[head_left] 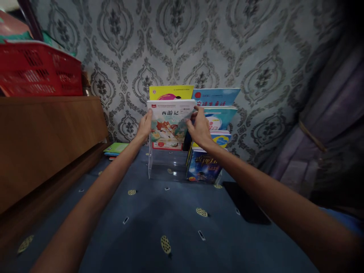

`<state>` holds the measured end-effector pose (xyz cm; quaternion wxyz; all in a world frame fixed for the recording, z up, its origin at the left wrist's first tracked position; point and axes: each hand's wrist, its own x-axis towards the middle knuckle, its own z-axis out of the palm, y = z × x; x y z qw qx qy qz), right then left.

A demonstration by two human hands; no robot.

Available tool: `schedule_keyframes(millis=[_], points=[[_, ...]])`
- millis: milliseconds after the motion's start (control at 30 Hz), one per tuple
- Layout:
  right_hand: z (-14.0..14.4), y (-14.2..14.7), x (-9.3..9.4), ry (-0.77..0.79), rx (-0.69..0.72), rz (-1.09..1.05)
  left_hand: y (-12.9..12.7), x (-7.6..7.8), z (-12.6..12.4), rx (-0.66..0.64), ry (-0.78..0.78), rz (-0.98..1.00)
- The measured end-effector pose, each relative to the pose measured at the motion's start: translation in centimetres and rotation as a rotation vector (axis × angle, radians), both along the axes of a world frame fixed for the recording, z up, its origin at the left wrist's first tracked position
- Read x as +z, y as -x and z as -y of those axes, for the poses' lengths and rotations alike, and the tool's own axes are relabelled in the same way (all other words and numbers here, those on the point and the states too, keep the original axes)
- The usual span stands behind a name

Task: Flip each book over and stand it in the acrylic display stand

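Observation:
A book with a pale illustrated cover (170, 123) stands upright between my hands, at the left side of a clear tiered book rack (167, 172). My left hand (145, 124) is closed on its left edge. On the opposite edge my right hand (199, 125) grips it near the upper corner. Behind it a yellow book (173, 91) shows only its top part. In the rack's right column stand a blue book (222, 94) at the back, a teal book (226, 115), a blue and yellow book (223, 139) and a dark blue book (203, 167) in front.
Several thin books (116, 148) lie stacked at the left, beside a wooden cabinet (51, 140) with a red basket (42, 68) on top. A flat black object (246, 203) lies right of the rack on the patterned blue cloth (142, 227). A curtain (298, 129) hangs at the right.

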<state>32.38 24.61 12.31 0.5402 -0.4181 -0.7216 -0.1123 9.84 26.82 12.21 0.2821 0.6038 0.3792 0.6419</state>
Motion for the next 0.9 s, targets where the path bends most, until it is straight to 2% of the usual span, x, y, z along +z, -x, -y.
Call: schedule_keyframes(millis=[133,267,400,533,667,900], points=[[0.3,0.1,0.9,-0.085,-0.099,0.083,0.4,0.2,-0.6,0.216,-0.018,-0.236],[0.9,0.0,1.3,-0.074,-0.144,0.176,0.4,-0.5,-0.1,0.434,-0.141,-0.511],[1.3,-0.1,1.0,-0.055,-0.165,0.321,0.2,-0.9,0.7,0.574,-0.196,-0.657],[1.8,0.3,0.6,-0.039,-0.247,0.409,0.3,-0.6,1.2,0.585,-0.26,-0.771],[2.1,0.6,0.7,-0.028,-0.308,0.457,0.4,-0.3,1.7,0.593,-0.26,-0.888],[1.3,0.3,0.5,-0.095,-0.302,0.471,0.3,0.1,2.1,0.609,-0.2,-0.993]])
